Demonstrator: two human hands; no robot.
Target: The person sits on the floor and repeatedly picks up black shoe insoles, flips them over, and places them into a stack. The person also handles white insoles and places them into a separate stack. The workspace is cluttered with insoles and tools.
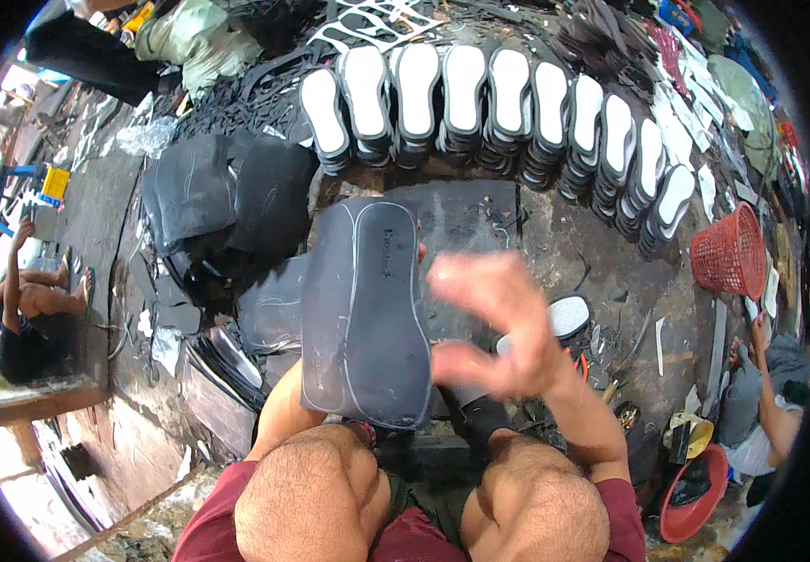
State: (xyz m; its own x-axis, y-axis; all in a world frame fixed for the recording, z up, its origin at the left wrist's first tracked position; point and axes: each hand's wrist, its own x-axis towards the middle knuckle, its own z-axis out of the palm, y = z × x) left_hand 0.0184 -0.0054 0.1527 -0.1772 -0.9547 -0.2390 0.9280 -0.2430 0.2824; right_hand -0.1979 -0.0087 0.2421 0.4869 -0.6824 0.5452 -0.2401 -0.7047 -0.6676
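Note:
In front of my knees a black foam sheet [327, 309] is held up. It bears pale outlines of shoe soles, and one long sole shape fills its right part. My left forearm [280, 405] reaches behind the sheet, and the left hand is mostly hidden there. Fingertips [423, 251] show at the sheet's right edge. My right hand [503, 323] is beside that edge, blurred by motion, its thumb and fingers spread apart with nothing between them. Just beyond the right wrist lies a white-topped sole [569, 317] on the floor.
Stacks of white-topped soles [463, 89] stand in an arc ahead. A pile of black sheets [208, 201] is at left. A red basket [728, 253] and a red tub [695, 495] stand at right. Other people sit at far left [30, 309] and far right [770, 403].

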